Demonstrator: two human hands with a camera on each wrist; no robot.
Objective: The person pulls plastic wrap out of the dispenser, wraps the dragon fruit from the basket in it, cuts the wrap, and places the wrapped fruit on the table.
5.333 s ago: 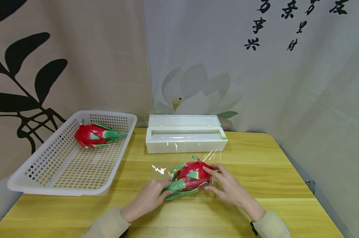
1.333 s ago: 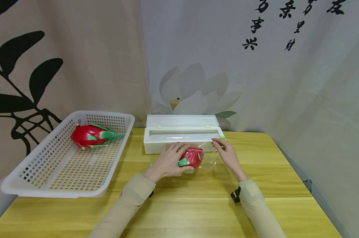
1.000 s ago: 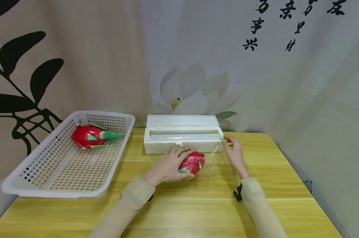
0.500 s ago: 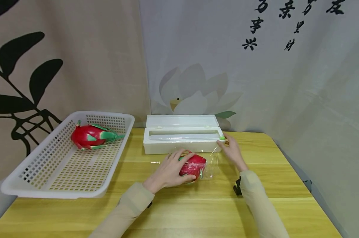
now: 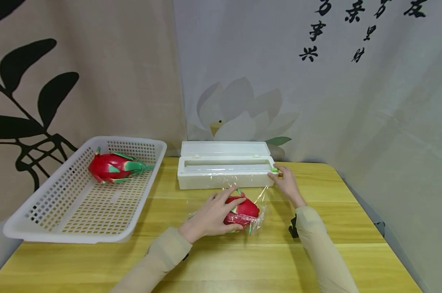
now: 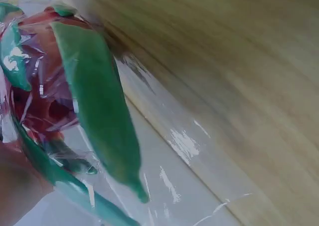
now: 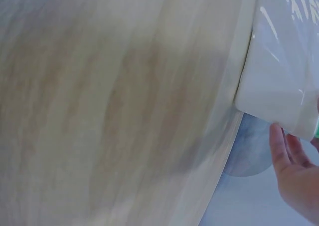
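Note:
My left hand [image 5: 213, 213] grips a red dragon fruit [image 5: 248, 207] with green scales, wrapped in clear cling film. In the left wrist view the film gleams over the fruit's skin, and one long green scale [image 6: 97, 101] points away from the hand. From the fruit the film [image 5: 261, 197] stretches up to a white cling film box [image 5: 224, 181] with its lid standing up. My right hand [image 5: 287, 185] holds the box's right end, thumb in front, close to a small green slider [image 5: 274, 169]. The right wrist view shows its fingertips [image 7: 276, 136] against the box end.
A white perforated basket [image 5: 70, 237] stands on the left with a second dragon fruit [image 5: 109, 167] inside. Behind the wooden table [image 5: 257, 264] hangs a printed curtain [image 5: 338, 114]. The table's right edge slants down past my right arm.
My right hand has gone from the fruit, past the film, to the box's right end. My left hand has shifted the wrapped dragon fruit slightly right and toward me over the last second.

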